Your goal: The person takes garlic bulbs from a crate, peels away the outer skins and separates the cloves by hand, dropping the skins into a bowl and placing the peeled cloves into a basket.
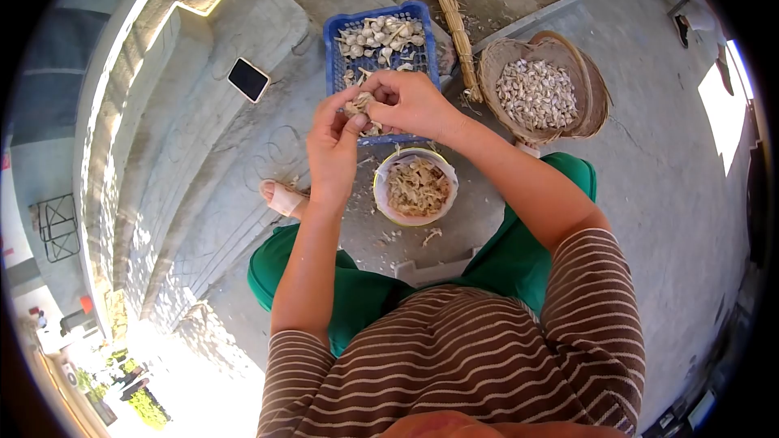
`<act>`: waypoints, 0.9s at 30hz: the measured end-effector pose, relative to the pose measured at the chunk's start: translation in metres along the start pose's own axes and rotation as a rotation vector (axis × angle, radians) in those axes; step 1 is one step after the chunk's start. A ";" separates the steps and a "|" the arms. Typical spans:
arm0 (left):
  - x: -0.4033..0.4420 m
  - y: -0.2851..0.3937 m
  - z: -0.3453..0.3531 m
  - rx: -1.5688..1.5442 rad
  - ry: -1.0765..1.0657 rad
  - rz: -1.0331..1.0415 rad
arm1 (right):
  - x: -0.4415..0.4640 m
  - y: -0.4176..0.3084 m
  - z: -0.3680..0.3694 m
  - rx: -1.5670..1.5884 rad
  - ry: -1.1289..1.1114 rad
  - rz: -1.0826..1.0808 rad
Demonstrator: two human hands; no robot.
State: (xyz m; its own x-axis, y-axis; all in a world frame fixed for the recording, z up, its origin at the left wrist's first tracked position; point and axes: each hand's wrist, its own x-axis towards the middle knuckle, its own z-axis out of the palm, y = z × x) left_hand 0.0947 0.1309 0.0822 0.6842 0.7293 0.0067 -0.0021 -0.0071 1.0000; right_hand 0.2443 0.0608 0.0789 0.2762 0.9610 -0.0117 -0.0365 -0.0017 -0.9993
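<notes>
Between my two hands is a garlic bulb (359, 104), held over the near part of a blue plastic basket (433, 47). The fingers and thumb of my left hand (331, 136) are closed on it from the left. My right hand (412, 103) grips it from the right with curled fingers, which hide part of it. Whole garlic bulbs (380, 36) with stems lie at the far end of the blue basket. Just below my hands stands a round bucket (452, 195) with a pale liner, containing dry garlic skins and stems (417, 186).
To the right, a wicker basket (596, 101) with a handle holds separated garlic cloves (537, 95). A straw broom (454, 24) lies between the baskets. A phone (248, 79) rests on the concrete step at left. Skin scraps (432, 236) litter the floor. Another person's foot (682, 31) shows at upper right.
</notes>
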 end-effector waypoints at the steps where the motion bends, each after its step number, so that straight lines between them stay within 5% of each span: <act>1: -0.001 -0.001 0.001 0.003 0.008 0.005 | -0.001 0.000 -0.001 0.001 0.004 0.002; 11: -0.002 0.014 0.006 -0.214 0.043 -0.081 | -0.002 0.006 -0.009 0.191 -0.078 0.008; 15: -0.001 0.012 0.002 -0.200 0.047 -0.044 | 0.004 0.017 -0.007 -0.009 0.024 -0.164; 27: 0.001 0.011 -0.002 0.026 -0.006 0.091 | -0.002 -0.004 -0.008 0.115 -0.036 -0.070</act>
State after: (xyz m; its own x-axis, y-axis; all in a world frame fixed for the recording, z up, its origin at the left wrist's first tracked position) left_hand 0.0940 0.1329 0.0929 0.6866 0.7204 0.0975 -0.0454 -0.0914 0.9948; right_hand 0.2517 0.0566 0.0831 0.2474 0.9670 0.0616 -0.1292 0.0959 -0.9870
